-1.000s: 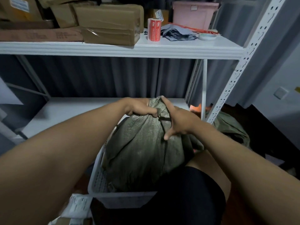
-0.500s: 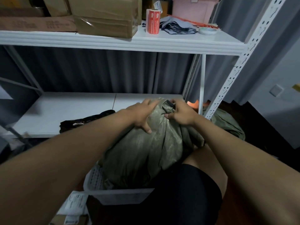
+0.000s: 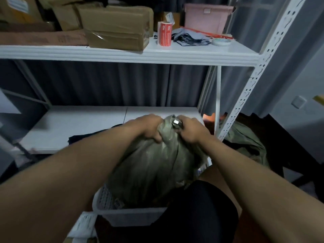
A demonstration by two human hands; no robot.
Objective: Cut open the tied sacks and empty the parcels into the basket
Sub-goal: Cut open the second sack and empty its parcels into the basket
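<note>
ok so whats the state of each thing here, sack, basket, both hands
sack: neck bunched shut, standing in the basket
basket: on the floor, filled by the sack
left hand: grips the sack's neck
right hand: holds a small metal cutter at the neck
second sack: slumped on the floor behind the shelf post

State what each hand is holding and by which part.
Left hand grips the green woven sack at its bunched neck. Right hand holds a small metallic tool there; its gripped part is hidden.
</note>
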